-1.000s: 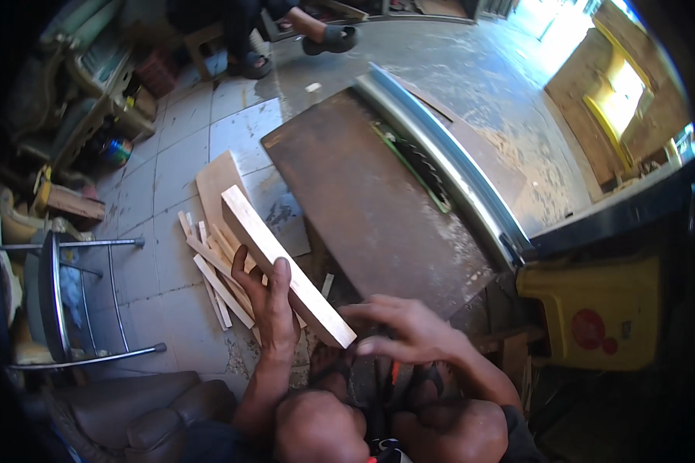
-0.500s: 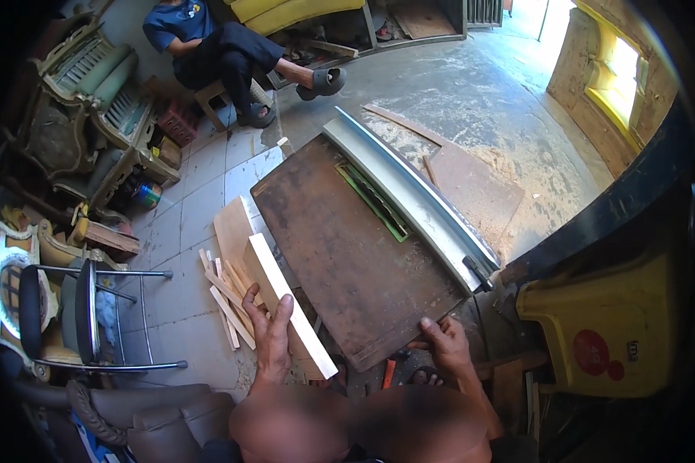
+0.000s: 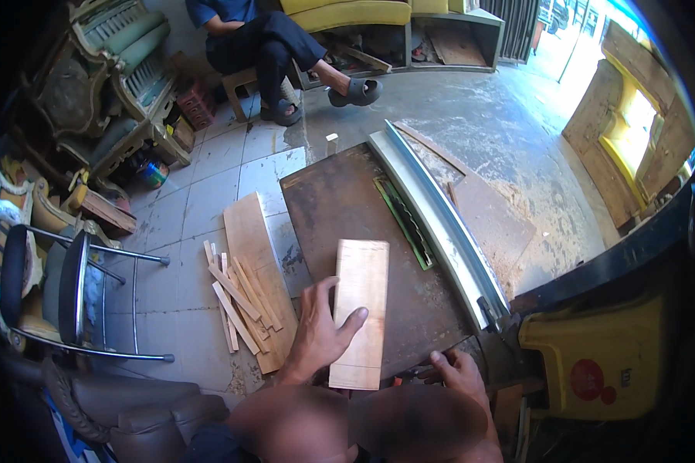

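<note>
My left hand [image 3: 322,328] holds a pale wooden board [image 3: 361,309] upright-looking over the near part of a rusty saw table [image 3: 324,197]. Its thumb presses the board's broad face, while the other fingers wrap the left edge. At the table's near right edge is my right hand [image 3: 459,374], its thumb apart from the fingers and nothing visible in its grasp. Some of its fingertips are hard to make out against the dark edge. A green insert [image 3: 403,224] with a dark toothed slot is set in the tabletop, beside a long metal fence [image 3: 440,231].
Thin wood strips [image 3: 243,297] lie on a wider plank [image 3: 247,224] on the tiled floor at left. A yellow plastic stool [image 3: 594,355] stands at right. A seated person [image 3: 262,54] is beyond the table. A black chair [image 3: 73,285] lies at far left.
My left hand has moved right with the board, from beside the table to over it, turning the broad face up into view. My right hand has moved slightly down and right.
</note>
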### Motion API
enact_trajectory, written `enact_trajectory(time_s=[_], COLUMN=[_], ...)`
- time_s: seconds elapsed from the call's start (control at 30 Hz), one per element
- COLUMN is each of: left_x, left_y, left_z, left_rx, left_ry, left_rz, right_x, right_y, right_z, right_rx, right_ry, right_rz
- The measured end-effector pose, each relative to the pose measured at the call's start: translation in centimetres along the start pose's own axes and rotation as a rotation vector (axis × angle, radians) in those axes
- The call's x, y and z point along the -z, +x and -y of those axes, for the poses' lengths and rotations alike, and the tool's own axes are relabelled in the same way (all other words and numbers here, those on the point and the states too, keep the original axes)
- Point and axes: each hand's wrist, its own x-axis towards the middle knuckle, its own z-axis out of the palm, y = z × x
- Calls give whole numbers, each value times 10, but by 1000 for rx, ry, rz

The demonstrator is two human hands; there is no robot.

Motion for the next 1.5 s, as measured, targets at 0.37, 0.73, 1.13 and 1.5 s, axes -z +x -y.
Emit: enact_trajectory(time_s=[0.37, 0.73, 1.13, 1.5], left_x=[13, 185, 41, 50], left_y=[357, 298, -2, -53], left_z=[65, 118, 283, 288], left_rx=[-467, -134, -122, -16], left_ry=[247, -567, 275, 489], left_rz=[-540, -610, -270, -354], right_x=[-5, 1, -13, -22], right_y=[-10, -4, 8, 3], right_z=[-6, -17, -37, -27], right_rx=[54, 107, 176, 203], right_ry=[-244, -410, -506, -574], right_rz=[-107, -147, -106, -89])
